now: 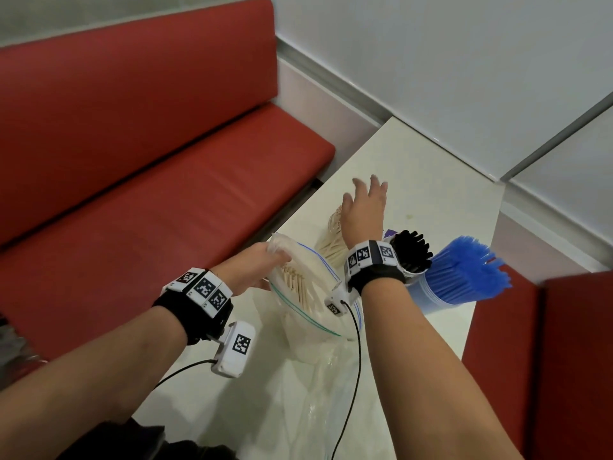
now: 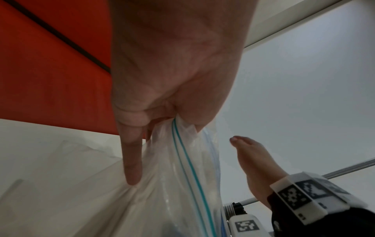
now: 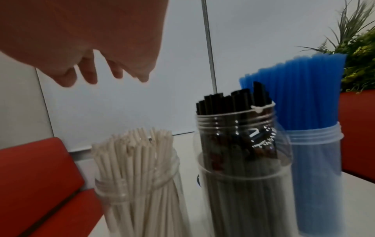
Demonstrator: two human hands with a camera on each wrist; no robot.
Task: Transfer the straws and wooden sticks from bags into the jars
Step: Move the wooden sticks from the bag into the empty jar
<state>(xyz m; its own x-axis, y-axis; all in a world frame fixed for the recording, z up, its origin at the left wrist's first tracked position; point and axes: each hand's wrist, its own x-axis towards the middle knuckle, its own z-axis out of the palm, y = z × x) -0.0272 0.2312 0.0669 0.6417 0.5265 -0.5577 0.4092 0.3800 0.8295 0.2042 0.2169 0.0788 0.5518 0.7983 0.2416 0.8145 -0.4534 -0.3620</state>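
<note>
- Three filled jars [image 3: 243,160] stand touching in a row, leaving no gap between them
- Bare worktop [image 1: 431,180] lies beyond them
- Wall [image 1: 431,78] closes the far side

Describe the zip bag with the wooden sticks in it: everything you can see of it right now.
The zip bag is clear, soft plastic with a blue and green zip strip along its mouth, which gapes open. Pale wooden sticks lie slanted inside. It stands raised over the white table, near the jars. The left hand pinches the top edge by the zip strip, one finger pressing the outer wall. More crumpled clear plastic lies under it. The right hand is spread open beyond it, not touching.
</note>
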